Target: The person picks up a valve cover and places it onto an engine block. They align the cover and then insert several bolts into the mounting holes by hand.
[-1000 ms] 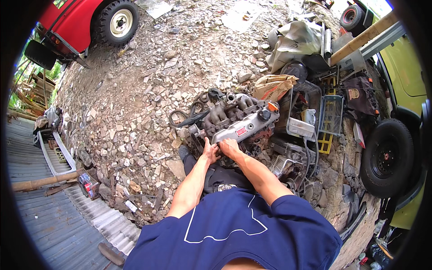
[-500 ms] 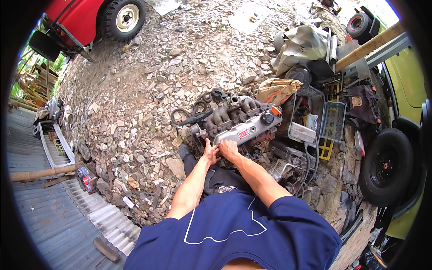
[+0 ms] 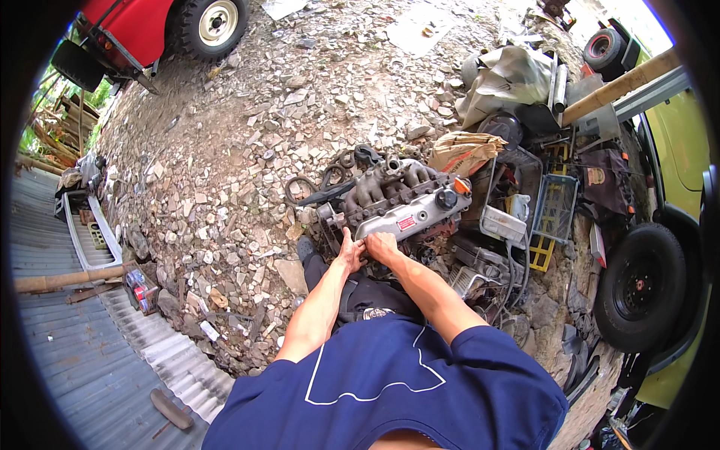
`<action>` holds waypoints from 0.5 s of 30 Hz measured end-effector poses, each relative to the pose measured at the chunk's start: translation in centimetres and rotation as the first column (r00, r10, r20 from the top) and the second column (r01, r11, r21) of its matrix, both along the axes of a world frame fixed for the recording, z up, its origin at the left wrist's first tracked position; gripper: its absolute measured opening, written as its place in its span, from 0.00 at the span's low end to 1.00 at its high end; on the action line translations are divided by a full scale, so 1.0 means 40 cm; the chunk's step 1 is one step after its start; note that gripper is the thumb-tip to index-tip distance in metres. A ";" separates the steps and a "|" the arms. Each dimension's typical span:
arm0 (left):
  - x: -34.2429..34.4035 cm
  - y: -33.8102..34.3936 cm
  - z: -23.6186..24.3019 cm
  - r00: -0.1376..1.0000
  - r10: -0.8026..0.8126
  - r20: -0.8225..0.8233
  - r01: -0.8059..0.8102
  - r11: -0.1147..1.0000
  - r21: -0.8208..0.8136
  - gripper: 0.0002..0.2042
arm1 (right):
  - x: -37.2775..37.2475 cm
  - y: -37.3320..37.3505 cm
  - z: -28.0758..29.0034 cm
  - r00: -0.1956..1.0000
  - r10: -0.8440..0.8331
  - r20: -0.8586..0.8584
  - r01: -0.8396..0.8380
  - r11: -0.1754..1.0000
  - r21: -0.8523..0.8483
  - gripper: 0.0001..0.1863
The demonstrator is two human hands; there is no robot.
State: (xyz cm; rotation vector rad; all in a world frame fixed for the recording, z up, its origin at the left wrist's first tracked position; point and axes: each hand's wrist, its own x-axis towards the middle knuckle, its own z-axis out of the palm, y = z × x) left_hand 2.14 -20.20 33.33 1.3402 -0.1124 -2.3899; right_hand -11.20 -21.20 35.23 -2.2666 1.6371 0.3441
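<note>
A dirty engine [image 3: 390, 202] with cast manifold branches and a silver valve cover [image 3: 406, 223], bearing a red label, a black cap and an orange fitting, lies on broken stone in front of me. My left hand [image 3: 349, 249] grips the left end of the engine, thumb raised and fingers curled. My right hand [image 3: 380, 247] is closed beside it at the valve cover's lower left edge; what it grips is hidden by the fingers. Black belts and hoses [image 3: 301, 187] lie behind the engine's left side.
Metal parts [image 3: 478, 266], crates [image 3: 559, 210], a paper sack [image 3: 465, 150] and a bamboo pole [image 3: 621, 86] crowd the right, beside a green vehicle [image 3: 679, 131] and black wheel [image 3: 637, 289]. Corrugated sheets [image 3: 90, 360] lie lower left. A red vehicle [image 3: 139, 30] stands upper left.
The view has turned slightly, shifting the vehicles and surroundings in the picture. My hands stay at the engine's left end with almost the same grip.
</note>
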 end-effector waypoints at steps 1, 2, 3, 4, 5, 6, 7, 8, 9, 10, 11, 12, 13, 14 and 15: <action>0.002 0.002 0.005 1.000 -0.012 -0.009 0.012 1.000 -0.014 0.56 | 0.005 -0.001 0.005 1.000 0.001 -0.013 -0.001 1.000 0.030 0.09; 0.002 0.003 0.007 1.000 -0.003 -0.006 0.003 1.000 -0.005 0.56 | 0.009 0.003 0.010 1.000 -0.009 -0.017 0.010 1.000 0.010 0.09; 0.007 0.001 0.000 1.000 0.011 -0.001 -0.011 1.000 -0.003 0.57 | 0.018 0.003 0.016 1.000 -0.015 -0.017 0.015 1.000 -0.016 0.08; 0.013 -0.001 -0.006 1.000 0.024 0.004 -0.024 1.000 -0.001 0.57 | 0.025 0.001 0.022 1.000 -0.021 -0.018 0.020 0.999 -0.042 0.08; 0.018 -0.001 -0.013 1.000 0.020 0.010 -0.020 1.000 -0.004 0.57 | 0.030 -0.003 0.027 1.000 0.001 -0.020 -0.001 1.000 -0.026 0.08; 0.012 -0.002 -0.013 1.000 0.008 0.010 -0.008 1.000 -0.003 0.57 | 0.023 -0.003 0.024 1.000 0.015 -0.028 -0.015 1.000 -0.007 0.08; 0.007 -0.002 -0.013 1.000 -0.004 0.010 0.004 1.000 -0.002 0.56 | 0.015 -0.004 0.020 0.999 0.029 -0.035 -0.029 1.000 0.013 0.08; 0.000 -0.004 -0.012 1.000 -0.004 0.008 0.004 1.000 0.007 0.56 | 0.007 -0.003 0.017 0.999 0.012 -0.033 -0.011 0.999 0.033 0.08; 0.003 -0.006 -0.021 1.000 0.002 0.013 -0.002 1.000 0.013 0.56 | 0.012 -0.005 0.020 1.000 0.002 -0.025 -0.001 0.999 0.050 0.08; 0.007 -0.007 -0.030 1.000 0.008 0.018 -0.008 1.000 0.020 0.56 | 0.017 -0.006 0.023 1.000 -0.008 -0.017 0.009 0.998 0.067 0.08; 0.015 -0.005 -0.037 1.000 0.016 0.019 -0.017 1.000 0.019 0.56 | 0.024 -0.006 0.027 1.000 -0.020 0.000 0.020 0.999 0.049 0.09; 0.012 -0.004 -0.035 1.000 0.017 0.014 -0.017 1.000 0.022 0.55 | 0.020 -0.003 0.023 0.999 -0.040 0.011 0.039 0.999 0.033 0.09; 0.008 -0.004 -0.032 1.000 0.018 0.010 -0.019 1.000 0.023 0.55 | 0.016 -0.002 0.019 0.998 -0.058 0.023 0.058 0.998 0.017 0.09; 0.006 -0.005 -0.029 1.000 0.001 0.000 -0.001 1.000 0.007 0.55 | 0.010 -0.001 0.017 0.998 -0.061 0.035 0.060 0.997 0.046 0.10; 0.008 -0.004 -0.026 1.000 -0.013 -0.005 0.013 1.000 -0.011 0.55 | 0.008 -0.001 0.018 0.997 -0.062 0.049 0.058 0.996 0.075 0.10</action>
